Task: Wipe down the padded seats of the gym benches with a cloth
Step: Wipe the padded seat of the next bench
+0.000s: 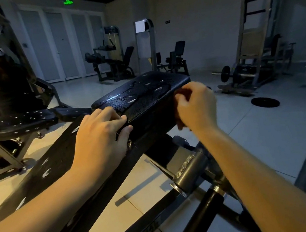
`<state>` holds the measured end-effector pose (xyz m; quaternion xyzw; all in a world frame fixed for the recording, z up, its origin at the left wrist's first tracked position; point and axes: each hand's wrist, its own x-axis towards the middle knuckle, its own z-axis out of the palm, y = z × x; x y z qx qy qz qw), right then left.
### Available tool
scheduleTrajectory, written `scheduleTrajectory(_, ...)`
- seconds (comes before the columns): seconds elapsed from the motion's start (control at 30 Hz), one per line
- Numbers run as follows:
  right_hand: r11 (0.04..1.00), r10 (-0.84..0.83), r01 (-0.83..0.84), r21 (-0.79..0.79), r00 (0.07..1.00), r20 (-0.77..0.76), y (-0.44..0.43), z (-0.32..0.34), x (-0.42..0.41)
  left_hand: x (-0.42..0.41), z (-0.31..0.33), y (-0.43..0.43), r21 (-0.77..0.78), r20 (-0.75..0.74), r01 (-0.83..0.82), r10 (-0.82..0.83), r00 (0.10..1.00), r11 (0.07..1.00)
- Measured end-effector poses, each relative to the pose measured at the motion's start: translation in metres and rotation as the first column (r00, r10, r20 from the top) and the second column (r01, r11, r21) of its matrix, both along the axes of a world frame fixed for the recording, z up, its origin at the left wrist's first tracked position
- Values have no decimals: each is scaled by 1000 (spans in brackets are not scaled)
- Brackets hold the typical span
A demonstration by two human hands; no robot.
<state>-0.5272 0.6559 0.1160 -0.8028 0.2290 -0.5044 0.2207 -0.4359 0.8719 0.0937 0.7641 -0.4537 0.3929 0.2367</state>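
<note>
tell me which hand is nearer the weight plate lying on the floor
Right. The right hand is at the black seat pad's right edge, the side facing the weight plate; the left hand rests on the pad's near left corner, farther away.

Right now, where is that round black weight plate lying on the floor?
The round black weight plate lies flat on the pale tiled floor, right of the black padded seat, just beyond the right hand.

- Gym, dim lighting.
- Padded bench [142, 95] under the left hand [99, 137].
- Weight machines [112, 61] far beyond it.
- Barbell [228, 73] and loose plate [265, 102] right of the right hand [194, 104].
</note>
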Motion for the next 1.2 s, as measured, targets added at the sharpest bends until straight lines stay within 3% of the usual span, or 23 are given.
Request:
scheduleTrajectory(0.1,998,-49,48,46,998,29,3,-3,1,0,-1,-1,-8,9,1,-1,1000,1000)
scheduleTrajectory(0.23,927,298,-323,-192,943,-149,87,-43,-11,-3,-1,0,-4,9,-23,23,1000,1000)
scheduleTrajectory(0.3,910,318,-346,-227,936,-151,85,-40,-8,-4,1,1,10,6,-17,17,1000,1000)
scheduleTrajectory(0.53,942,261,-275,-190,960,-96,63,-36,-9,-3,0,2,0,-4,-17,17,1000,1000)
scheduleTrajectory(0.63,998,38,-39,40,999,38,8,-6,1,-3,1,2,8,-2,-13,13,1000,1000)
scheduleTrajectory(0.73,970,-155,131,203,982,107,-15,10,6,0,2,1,14,1,-3,3,1000,1000)
scheduleTrajectory(0.77,975,-139,116,191,984,112,-2,4,8,0,3,0,17,2,-1,1,1000,1000)
scheduleTrajectory(0.9,976,218,-218,17,976,25,83,-47,-5,-1,0,0,19,9,-5,5,1000,1000)
scheduleTrajectory(0.93,973,229,-228,-29,973,15,81,-49,-6,-1,0,1,20,12,-3,3,1000,1000)
scheduleTrajectory(1.1,967,-128,113,227,990,53,-28,15,6,1,1,0,9,20,-2,2,1000,1000)
scheduleTrajectory(1.17,965,-161,144,220,985,58,-29,14,8,2,0,-2,12,21,1,-2,1000,1000)
scheduleTrajectory(1.2,981,-99,85,174,992,73,-12,3,8,2,0,-2,13,22,2,-2,1000,1000)
